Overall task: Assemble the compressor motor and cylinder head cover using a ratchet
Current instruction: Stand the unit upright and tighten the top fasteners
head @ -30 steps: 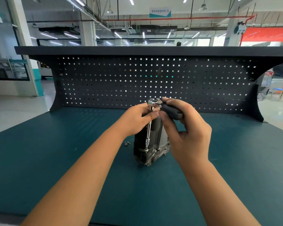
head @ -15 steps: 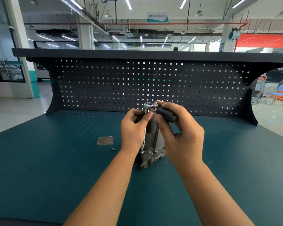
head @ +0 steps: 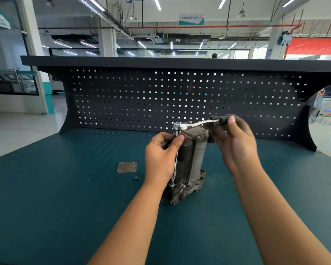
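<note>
A dark, dirty compressor (head: 189,165) stands upright in the middle of the green bench mat. A chrome ratchet (head: 191,125) sits above its top, its long extension bar running down the compressor's left side to the base. My left hand (head: 161,159) pinches the extension bar just under the ratchet head. My right hand (head: 235,142) holds the ratchet's black handle, which points to the right. A flat square metal cover plate (head: 127,167) lies on the mat to the left, with a small screw (head: 137,178) just below it.
A black pegboard back panel (head: 161,100) with a shelf on top closes off the far side of the bench. The green mat (head: 55,197) stretches wide on both sides of the compressor. A workshop hall lies beyond.
The ratchet handle has swung from pointing toward me out to the right, my right hand moving with it. My left hand stays on the extension bar. The view has shifted, revealing the cover plate.
</note>
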The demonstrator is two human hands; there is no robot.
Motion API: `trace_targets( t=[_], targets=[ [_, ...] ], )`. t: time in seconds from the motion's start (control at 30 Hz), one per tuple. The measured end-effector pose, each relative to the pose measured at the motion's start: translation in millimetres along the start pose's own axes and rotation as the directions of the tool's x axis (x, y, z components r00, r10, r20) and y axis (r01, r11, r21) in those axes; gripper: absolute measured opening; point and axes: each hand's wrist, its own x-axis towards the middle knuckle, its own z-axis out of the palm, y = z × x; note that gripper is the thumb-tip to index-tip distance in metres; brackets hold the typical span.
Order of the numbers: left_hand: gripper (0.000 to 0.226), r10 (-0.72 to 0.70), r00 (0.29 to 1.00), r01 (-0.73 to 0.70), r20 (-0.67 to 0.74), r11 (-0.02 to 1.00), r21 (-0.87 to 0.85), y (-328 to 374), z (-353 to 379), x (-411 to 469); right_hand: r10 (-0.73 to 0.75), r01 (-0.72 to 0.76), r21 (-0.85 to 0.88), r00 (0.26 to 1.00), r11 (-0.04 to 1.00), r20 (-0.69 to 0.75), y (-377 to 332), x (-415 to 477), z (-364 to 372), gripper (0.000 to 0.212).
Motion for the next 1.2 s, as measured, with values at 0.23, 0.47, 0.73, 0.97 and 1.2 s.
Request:
trace_targets(
  t=[0.23, 0.47, 0.73, 0.97, 1.2],
  targets=[
    [0.009, 0.073, 0.997, -0.073, 0.011, 0.997, 0.005, 0, 2, -1, -0.864, 0.904, -0.238, 0.415, 0.355, 0.286, 20, -83, 26, 0.021],
    [0.009, 0.083, 0.996, -0.085, 0.019, 0.993, 0.085, -4, 0, -4, -0.864, 0.923, -0.289, 0.352, 0.255, 0.359, 19, -84, 33, 0.018],
    [0.004, 0.029, 0.999, -0.03, 0.021, 0.999, 0.02, -5, -3, 1, -0.045, 0.043, -0.025, 0.992, 0.999, -0.114, 0, -11, 5, 0.009],
    [0.012, 0.07, 0.996, -0.071, 0.054, 0.997, 0.01, 1, -2, -3, -0.843, 0.888, -0.169, 0.459, 0.428, 0.281, 23, -85, 26, 0.023],
    [0.016, 0.055, 0.997, -0.058, 0.05, 0.996, 0.062, 0, -2, -6, -0.827, 0.867, -0.197, 0.496, 0.458, 0.264, 18, -84, 31, 0.021]
  ],
)
